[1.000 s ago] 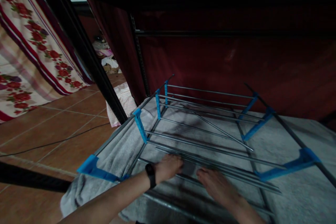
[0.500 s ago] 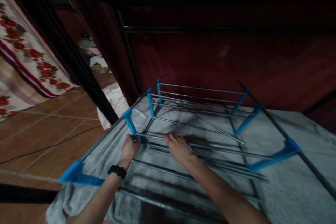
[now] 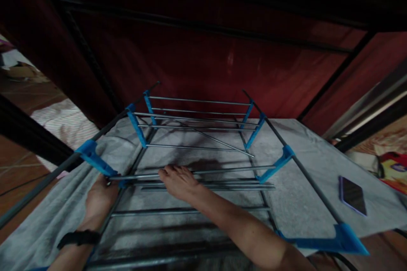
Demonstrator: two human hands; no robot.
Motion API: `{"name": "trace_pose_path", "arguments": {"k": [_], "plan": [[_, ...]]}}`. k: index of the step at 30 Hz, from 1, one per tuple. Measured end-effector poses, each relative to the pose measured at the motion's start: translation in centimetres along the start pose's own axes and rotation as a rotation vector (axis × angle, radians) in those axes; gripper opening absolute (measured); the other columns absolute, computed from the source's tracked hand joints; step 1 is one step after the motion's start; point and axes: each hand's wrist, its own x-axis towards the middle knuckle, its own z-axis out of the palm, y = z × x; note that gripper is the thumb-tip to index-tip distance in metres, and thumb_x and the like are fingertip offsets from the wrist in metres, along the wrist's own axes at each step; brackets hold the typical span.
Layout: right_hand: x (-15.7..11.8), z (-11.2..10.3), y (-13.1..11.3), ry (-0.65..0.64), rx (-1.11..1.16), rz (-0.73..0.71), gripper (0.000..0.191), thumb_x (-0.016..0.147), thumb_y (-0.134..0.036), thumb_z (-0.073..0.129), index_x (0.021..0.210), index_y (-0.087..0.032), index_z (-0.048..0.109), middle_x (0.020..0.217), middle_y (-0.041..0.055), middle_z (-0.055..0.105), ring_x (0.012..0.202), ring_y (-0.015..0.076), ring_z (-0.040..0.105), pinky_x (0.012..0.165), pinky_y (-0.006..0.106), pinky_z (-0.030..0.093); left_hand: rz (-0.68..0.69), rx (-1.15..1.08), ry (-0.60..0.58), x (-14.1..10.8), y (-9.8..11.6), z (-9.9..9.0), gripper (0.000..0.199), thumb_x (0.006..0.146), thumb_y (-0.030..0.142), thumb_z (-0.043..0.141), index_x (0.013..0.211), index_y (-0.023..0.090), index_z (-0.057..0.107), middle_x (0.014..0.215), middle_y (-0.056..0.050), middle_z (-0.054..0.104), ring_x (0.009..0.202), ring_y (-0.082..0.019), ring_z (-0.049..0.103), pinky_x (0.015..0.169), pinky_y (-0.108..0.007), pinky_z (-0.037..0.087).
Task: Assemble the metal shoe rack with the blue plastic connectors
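Note:
A rack of grey metal tubes (image 3: 308,182) with blue plastic brackets lies on a grey blanket (image 3: 295,216). My right hand (image 3: 179,181) is closed over a cross rod (image 3: 222,171), left of its middle. At that rod's left end, my left hand (image 3: 101,197) grips the blue bracket (image 3: 97,161); its fingertips are partly hidden. The rod's other end meets the right blue bracket (image 3: 276,166). Several loose rods (image 3: 235,186) lie on the blanket just under the held rod. Farther back, one thin rod (image 3: 222,142) rests at a slant.
A phone (image 3: 352,194) lies on the blanket at the right. Dark posts (image 3: 34,129) and a dark red panel (image 3: 203,67) enclose the left and back. A striped cloth (image 3: 65,125) sits on the tiled floor at the left.
My view has swung right, bringing the phone into sight and the flowered cloth out of it. Both hands keep their places on the bracket and rod.

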Motion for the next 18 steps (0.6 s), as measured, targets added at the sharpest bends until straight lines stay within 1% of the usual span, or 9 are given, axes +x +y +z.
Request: {"name": "trace_pose_path", "arguments": {"k": [3, 5, 7, 9, 13, 15, 18], "plan": [[0.1, -0.1, 0.0, -0.032, 0.012, -0.012, 0.03, 0.094, -0.01, 0.035, 0.117, -0.018, 0.054, 0.113, 0.0085, 0.066, 0.098, 0.0204, 0.064, 0.079, 0.033, 0.05, -0.115, -0.015, 0.049, -1.1, 1.8, -0.5, 0.016, 0.083, 0.031, 0.046, 0.094, 0.023, 0.054, 0.094, -0.007, 0.07, 0.109, -0.037, 0.06, 0.091, -0.047, 0.047], [0.0, -0.3, -0.2, -0.04, 0.018, -0.009, 0.031, 0.096, -0.011, 0.034, 0.118, -0.019, 0.054, 0.114, 0.0082, 0.066, 0.099, 0.0212, 0.064, 0.08, 0.034, 0.05, -0.131, -0.033, 0.066, -1.6, 2.5, -0.7, 0.014, 0.083, 0.024, 0.047, 0.094, 0.02, 0.056, 0.095, -0.008, 0.071, 0.108, -0.033, 0.061, 0.093, -0.043, 0.047], [-0.1, -0.5, -0.4, -0.033, 0.009, 0.019, 0.032, 0.098, -0.013, 0.032, 0.12, -0.019, 0.054, 0.115, 0.0084, 0.065, 0.101, 0.0218, 0.064, 0.081, 0.034, 0.049, -0.089, -0.069, 0.062, -1.8, 2.3, -0.7, 0.015, 0.085, 0.023, 0.049, 0.095, 0.018, 0.059, 0.103, -0.009, 0.071, 0.106, -0.027, 0.063, 0.092, -0.036, 0.047], [-0.1, -0.5, -0.6, -0.026, -0.006, 0.041, 0.033, 0.098, -0.012, 0.031, 0.121, -0.02, 0.054, 0.116, 0.009, 0.065, 0.101, 0.0215, 0.064, 0.082, 0.033, 0.048, -0.062, -0.111, 0.075, -1.5, 1.6, -0.5, 0.017, 0.085, 0.021, 0.05, 0.098, 0.018, 0.061, 0.106, -0.009, 0.071, 0.106, -0.024, 0.064, 0.093, -0.031, 0.047], [-0.2, -0.6, -0.9, -0.028, -0.018, 0.047, 0.033, 0.099, -0.012, 0.031, 0.121, -0.022, 0.053, 0.115, 0.0085, 0.065, 0.1, 0.0206, 0.064, 0.081, 0.032, 0.046, -0.05, -0.196, 0.104, -1.1, 0.4, 0.1, 0.024, 0.086, 0.022, 0.05, 0.105, 0.016, 0.061, 0.104, -0.01, 0.072, 0.101, -0.024, 0.066, 0.088, -0.031, 0.051], [-0.2, -0.6, -1.0, -0.039, -0.025, 0.052, 0.033, 0.099, -0.012, 0.031, 0.122, -0.023, 0.053, 0.116, 0.0084, 0.065, 0.1, 0.0203, 0.065, 0.08, 0.032, 0.046, -0.03, -0.237, 0.116, -1.0, 0.3, 0.4, 0.027, 0.086, 0.021, 0.049, 0.11, 0.016, 0.06, 0.106, -0.01, 0.072, 0.1, -0.024, 0.067, 0.087, -0.031, 0.052], [-0.2, -0.5, -0.9, -0.051, -0.032, 0.054, 0.034, 0.099, -0.012, 0.031, 0.121, -0.022, 0.054, 0.115, 0.0082, 0.065, 0.1, 0.0201, 0.065, 0.08, 0.031, 0.046, -0.01, -0.277, 0.114, -0.5, 0.5, 0.7, 0.03, 0.086, 0.017, 0.046, 0.113, 0.016, 0.059, 0.107, -0.008, 0.072, 0.098, -0.02, 0.068, 0.085, -0.028, 0.053]]}}
